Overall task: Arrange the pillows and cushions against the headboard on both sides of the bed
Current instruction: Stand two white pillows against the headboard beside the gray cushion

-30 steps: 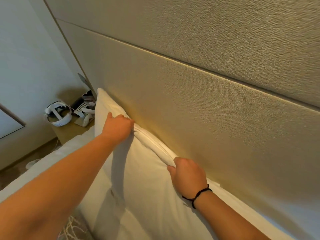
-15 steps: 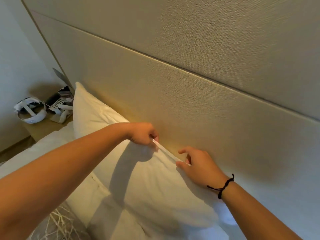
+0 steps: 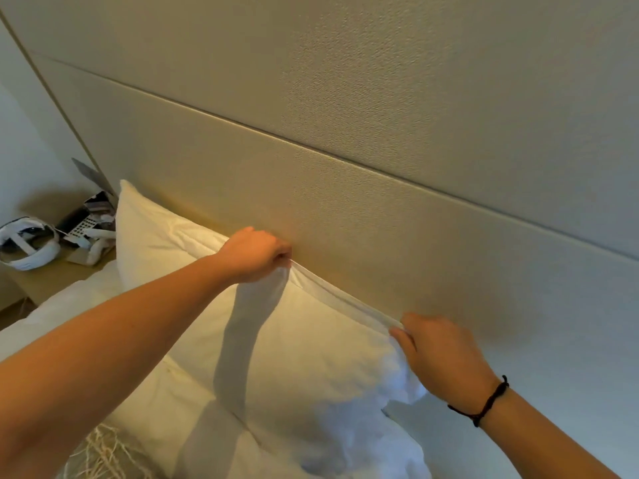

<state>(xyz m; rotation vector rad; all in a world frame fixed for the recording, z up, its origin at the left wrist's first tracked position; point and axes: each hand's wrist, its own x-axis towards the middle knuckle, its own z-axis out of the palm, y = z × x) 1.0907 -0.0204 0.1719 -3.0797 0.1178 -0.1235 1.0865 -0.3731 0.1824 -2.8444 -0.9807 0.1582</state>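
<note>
**Pillow held upright at the headboard**

I hold a white pillow (image 3: 311,340) by its top seam as it stands on edge against the beige upholstered headboard (image 3: 380,219). My left hand (image 3: 254,254) is curled into a fist around the flange near the middle of the seam, the fabric bunching beneath my knuckles. My right hand (image 3: 439,354), a black cord bracelet (image 3: 484,402) on its wrist, pinches the same seam farther along, near the pillow's right corner, between thumb and fingers. The seam stretches taut between my two hands and touches the headboard's lower panel. The pillow's far corner rises at the left end, just beside the bedside table (image 3: 41,281), where a white headset (image 3: 26,247) and a remote control (image 3: 84,224) lie. Below the pillow, white bedding (image 3: 69,305) spreads across the mattress, and a patterned throw (image 3: 103,454) shows at the lower edge.
</note>
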